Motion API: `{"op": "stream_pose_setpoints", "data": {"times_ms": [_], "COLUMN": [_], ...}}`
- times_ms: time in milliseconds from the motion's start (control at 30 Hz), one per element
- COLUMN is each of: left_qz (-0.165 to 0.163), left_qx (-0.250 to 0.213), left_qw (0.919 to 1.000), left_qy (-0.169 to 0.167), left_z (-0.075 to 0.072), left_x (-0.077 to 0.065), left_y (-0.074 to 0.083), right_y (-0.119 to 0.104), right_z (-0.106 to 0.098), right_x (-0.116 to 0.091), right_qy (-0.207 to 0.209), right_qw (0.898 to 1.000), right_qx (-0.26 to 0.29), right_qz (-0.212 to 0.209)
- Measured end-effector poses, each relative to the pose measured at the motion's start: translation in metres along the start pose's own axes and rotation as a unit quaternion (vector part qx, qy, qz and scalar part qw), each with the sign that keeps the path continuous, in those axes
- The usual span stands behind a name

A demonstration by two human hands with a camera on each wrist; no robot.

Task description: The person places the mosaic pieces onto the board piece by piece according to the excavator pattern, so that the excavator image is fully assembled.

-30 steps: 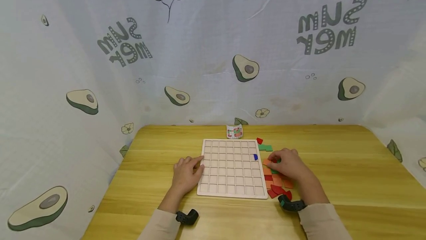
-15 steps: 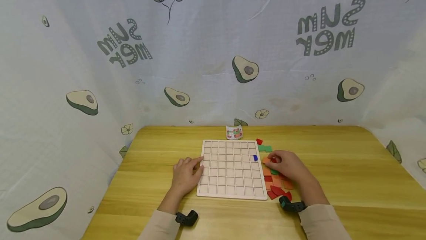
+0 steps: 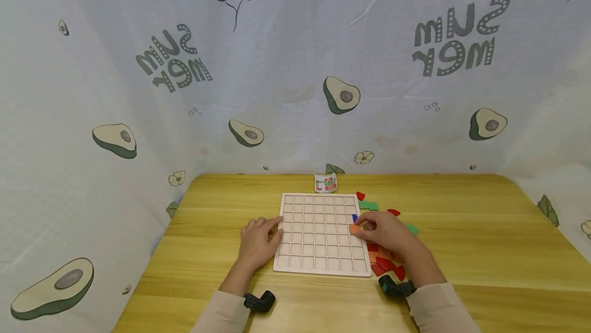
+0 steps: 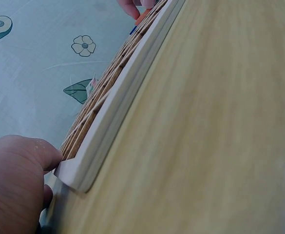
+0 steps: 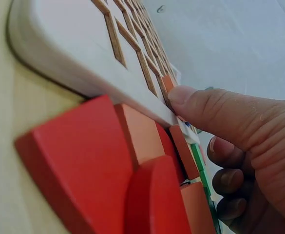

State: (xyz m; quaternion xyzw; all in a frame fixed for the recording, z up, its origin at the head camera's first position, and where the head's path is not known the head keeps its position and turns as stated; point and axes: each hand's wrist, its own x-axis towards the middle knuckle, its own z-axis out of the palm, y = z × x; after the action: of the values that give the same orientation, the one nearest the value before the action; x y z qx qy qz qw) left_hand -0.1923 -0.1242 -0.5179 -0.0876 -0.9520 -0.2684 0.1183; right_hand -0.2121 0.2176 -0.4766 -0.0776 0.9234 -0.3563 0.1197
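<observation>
A pale wooden grid board (image 3: 320, 234) lies on the table. At its left edge rests my left hand (image 3: 259, 245), thumb and index finger extended against the rim; the left wrist view shows the thumb (image 4: 47, 155) right at the board's edge. My right hand (image 3: 385, 230) pinches an orange square tile (image 3: 354, 229) between thumb and fingers, over a cell of the rightmost column. In the right wrist view only a sliver of that orange tile (image 5: 168, 83) shows past the thumb. Just above it, a blue piece (image 3: 354, 217) sits in its cell, partly covered by the fingers.
Red quarter-round pieces (image 3: 384, 263), orange tiles and green tiles (image 3: 373, 206) lie along the board's right side, several partly under the right hand. A small patterned card (image 3: 326, 183) stands behind the board. A printed curtain (image 3: 295, 66) hangs beyond the table (image 3: 461, 240).
My right hand has moved left from the loose pieces, carrying the orange tile onto the board beside the blue piece. A red piece and a green tile now show behind it. The left hand stays put.
</observation>
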Motion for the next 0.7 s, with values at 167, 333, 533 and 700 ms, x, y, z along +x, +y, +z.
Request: {"op": "stream_pose_setpoints", "data": {"times_ms": [167, 333, 533, 700], "left_qz": [0.001, 0.003, 0.008, 0.003], "left_qx": [-0.001, 0.002, 0.005, 0.007], "left_qw": [1.0, 1.0, 0.9999, 1.0], "left_qy": [0.001, 0.004, 0.012, 0.006], "left_z": [0.0005, 0.0004, 0.0014, 0.0012], "left_x": [0.0007, 0.0006, 0.0002, 0.0004], "left_y": [-0.0009, -0.0005, -0.0005, -0.0003], "right_y": [-0.0012, -0.002, -0.0055, -0.0047], "right_z": [-0.0018, -0.002, -0.0006, -0.0006], "right_x": [-0.0018, -0.0019, -0.0001, -0.001], "right_qy": [0.015, 0.02, 0.018, 0.02], "right_qw": [1.0, 0.999, 0.999, 0.999], "right_qx": [-0.02, -0.033, -0.038, -0.036], "right_qz": [-0.001, 0.003, 0.008, 0.021]}}
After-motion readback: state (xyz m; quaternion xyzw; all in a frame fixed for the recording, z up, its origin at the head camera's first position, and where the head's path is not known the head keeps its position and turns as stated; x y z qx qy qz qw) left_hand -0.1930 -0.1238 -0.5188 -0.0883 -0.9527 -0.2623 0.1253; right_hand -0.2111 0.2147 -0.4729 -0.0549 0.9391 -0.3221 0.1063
